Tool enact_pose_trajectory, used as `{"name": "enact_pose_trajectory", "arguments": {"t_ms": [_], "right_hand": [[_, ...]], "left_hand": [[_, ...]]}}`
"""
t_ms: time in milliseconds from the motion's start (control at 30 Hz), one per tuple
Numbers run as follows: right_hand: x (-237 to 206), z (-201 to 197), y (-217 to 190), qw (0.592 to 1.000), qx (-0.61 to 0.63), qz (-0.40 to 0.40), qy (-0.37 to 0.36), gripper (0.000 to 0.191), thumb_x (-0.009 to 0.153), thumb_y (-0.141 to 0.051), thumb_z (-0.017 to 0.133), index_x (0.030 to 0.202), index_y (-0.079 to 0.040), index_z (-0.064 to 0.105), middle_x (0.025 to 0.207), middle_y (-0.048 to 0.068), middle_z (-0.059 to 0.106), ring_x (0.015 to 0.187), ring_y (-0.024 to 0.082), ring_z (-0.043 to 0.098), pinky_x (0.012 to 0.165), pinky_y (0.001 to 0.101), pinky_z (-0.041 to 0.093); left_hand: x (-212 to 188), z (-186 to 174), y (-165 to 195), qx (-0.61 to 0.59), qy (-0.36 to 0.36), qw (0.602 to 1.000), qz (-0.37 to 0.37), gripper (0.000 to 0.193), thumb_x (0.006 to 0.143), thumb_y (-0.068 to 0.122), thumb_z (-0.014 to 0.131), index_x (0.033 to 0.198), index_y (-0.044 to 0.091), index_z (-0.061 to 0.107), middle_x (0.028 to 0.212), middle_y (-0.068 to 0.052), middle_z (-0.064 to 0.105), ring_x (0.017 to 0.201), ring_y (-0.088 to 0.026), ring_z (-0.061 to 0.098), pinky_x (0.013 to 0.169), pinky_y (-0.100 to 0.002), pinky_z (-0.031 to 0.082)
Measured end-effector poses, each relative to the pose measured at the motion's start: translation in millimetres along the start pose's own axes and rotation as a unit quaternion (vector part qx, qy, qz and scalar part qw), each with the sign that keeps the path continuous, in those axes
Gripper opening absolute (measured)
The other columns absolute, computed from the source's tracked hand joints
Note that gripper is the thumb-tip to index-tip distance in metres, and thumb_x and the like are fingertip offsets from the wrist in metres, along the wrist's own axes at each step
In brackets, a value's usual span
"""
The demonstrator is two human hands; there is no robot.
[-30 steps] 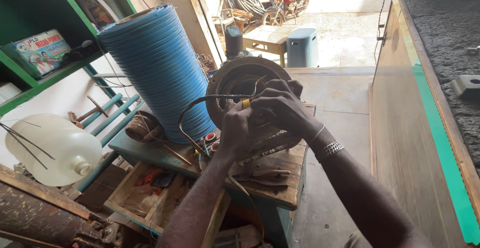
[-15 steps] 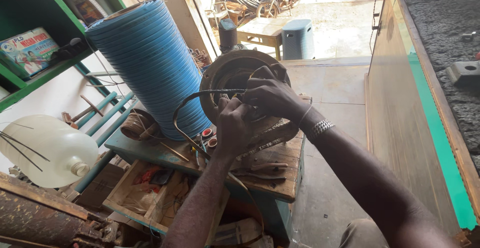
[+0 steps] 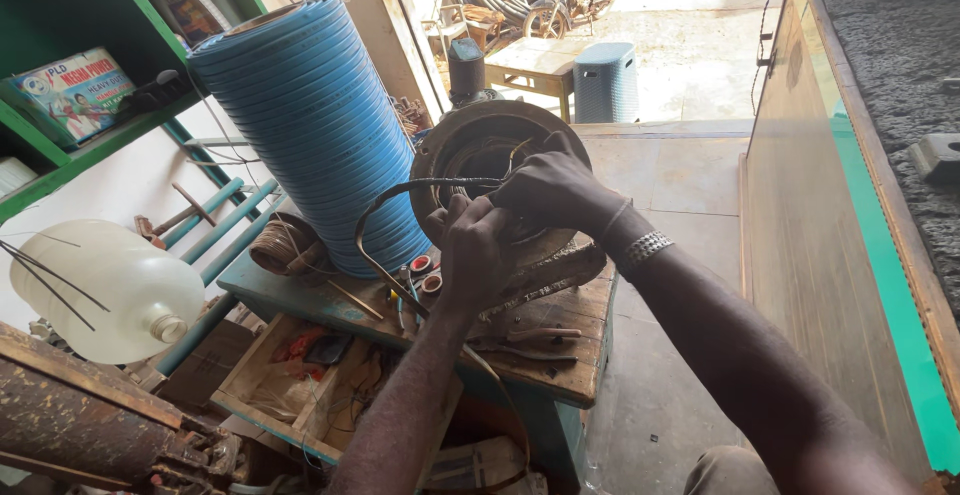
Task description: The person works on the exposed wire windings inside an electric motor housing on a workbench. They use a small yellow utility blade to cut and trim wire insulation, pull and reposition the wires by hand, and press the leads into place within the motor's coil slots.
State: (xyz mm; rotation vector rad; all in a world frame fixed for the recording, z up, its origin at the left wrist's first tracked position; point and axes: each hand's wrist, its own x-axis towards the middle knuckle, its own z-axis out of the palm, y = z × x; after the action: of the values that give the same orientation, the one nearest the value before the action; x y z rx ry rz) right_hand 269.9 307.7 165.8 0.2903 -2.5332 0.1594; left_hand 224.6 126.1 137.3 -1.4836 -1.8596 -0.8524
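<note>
A round, rusty motor stator [image 3: 470,145] stands tilted on a small wooden bench [image 3: 560,355]. My right hand [image 3: 548,190] rests against its open face, fingers closed around windings or wire inside. My left hand [image 3: 476,251] is just below, gripping a thin dark cable [image 3: 372,217] that loops out to the left and back down. Whether a tool is in either hand is hidden by the fingers. A metal bracelet [image 3: 645,246] sits on my right wrist.
A tall blue ribbed cylinder [image 3: 310,125] stands left of the stator. A copper wire coil [image 3: 285,247], small red-ringed parts [image 3: 424,273], an open drawer of bits [image 3: 300,375], a white plastic jug [image 3: 100,290] and green shelving [image 3: 70,145] surround the bench. A wooden panel [image 3: 810,255] rises at right.
Both hands stay at the stator face; my right hand has shifted slightly lower and closer to my left. The view has tilted a little.
</note>
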Motion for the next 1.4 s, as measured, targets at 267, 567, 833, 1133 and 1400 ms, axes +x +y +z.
{"name": "enact_pose_trajectory", "arguments": {"t_ms": [267, 567, 833, 1133, 1400], "right_hand": [[-12, 19, 4, 0.975, 0.053, -0.093, 0.194, 0.018, 0.076, -0.019, 0.078, 0.094, -0.016, 0.077, 0.091, 0.000, 0.075, 0.086, 0.021, 0.071, 0.076, 0.0360, 0.056], [-32, 8, 16, 0.996, 0.048, -0.038, 0.066, 0.005, 0.084, -0.016, 0.073, 0.089, -0.015, 0.075, 0.095, -0.002, 0.068, 0.098, 0.019, 0.061, 0.091, 0.0373, 0.047], [-18, 16, 19, 0.986, 0.143, -0.073, -0.038, 0.020, 0.092, -0.021, 0.062, 0.085, -0.019, 0.080, 0.082, -0.001, 0.068, 0.088, 0.022, 0.053, 0.091, 0.0402, 0.040], [-59, 28, -21, 0.969, 0.036, 0.136, 0.202, 0.027, 0.069, -0.043, 0.090, 0.072, -0.018, 0.081, 0.083, 0.004, 0.064, 0.087, 0.023, 0.054, 0.084, 0.0395, 0.043], [-60, 32, -8, 0.826, 0.464, 0.252, 0.197, 0.023, 0.088, -0.038, 0.075, 0.087, -0.016, 0.080, 0.093, 0.005, 0.070, 0.089, 0.018, 0.063, 0.082, 0.0314, 0.051]], "left_hand": [[0, 5, 0, 0.051, 0.022, 0.998, 0.004, 0.019, 0.081, 0.026, 0.082, 0.088, 0.009, 0.079, 0.079, -0.004, 0.067, 0.084, -0.022, 0.056, 0.081, -0.044, 0.036], [-1, 5, -6, 0.062, 0.024, 0.998, -0.018, 0.020, 0.085, 0.010, 0.066, 0.099, 0.009, 0.080, 0.077, 0.000, 0.064, 0.087, -0.019, 0.055, 0.088, -0.043, 0.030], [6, 5, 0, 0.040, -0.006, 0.991, -0.128, 0.016, 0.082, 0.006, 0.064, 0.087, 0.013, 0.078, 0.084, 0.001, 0.071, 0.094, -0.018, 0.061, 0.092, -0.041, 0.029], [16, 12, -14, 0.004, -0.029, 0.981, -0.194, 0.005, 0.082, 0.016, 0.082, 0.085, 0.013, 0.080, 0.087, -0.003, 0.077, 0.094, -0.023, 0.065, 0.089, -0.041, 0.039], [17, 13, -22, -0.021, -0.039, 0.977, -0.207, 0.009, 0.083, 0.018, 0.081, 0.090, 0.013, 0.080, 0.087, -0.003, 0.077, 0.093, -0.020, 0.068, 0.090, -0.040, 0.043]]}}
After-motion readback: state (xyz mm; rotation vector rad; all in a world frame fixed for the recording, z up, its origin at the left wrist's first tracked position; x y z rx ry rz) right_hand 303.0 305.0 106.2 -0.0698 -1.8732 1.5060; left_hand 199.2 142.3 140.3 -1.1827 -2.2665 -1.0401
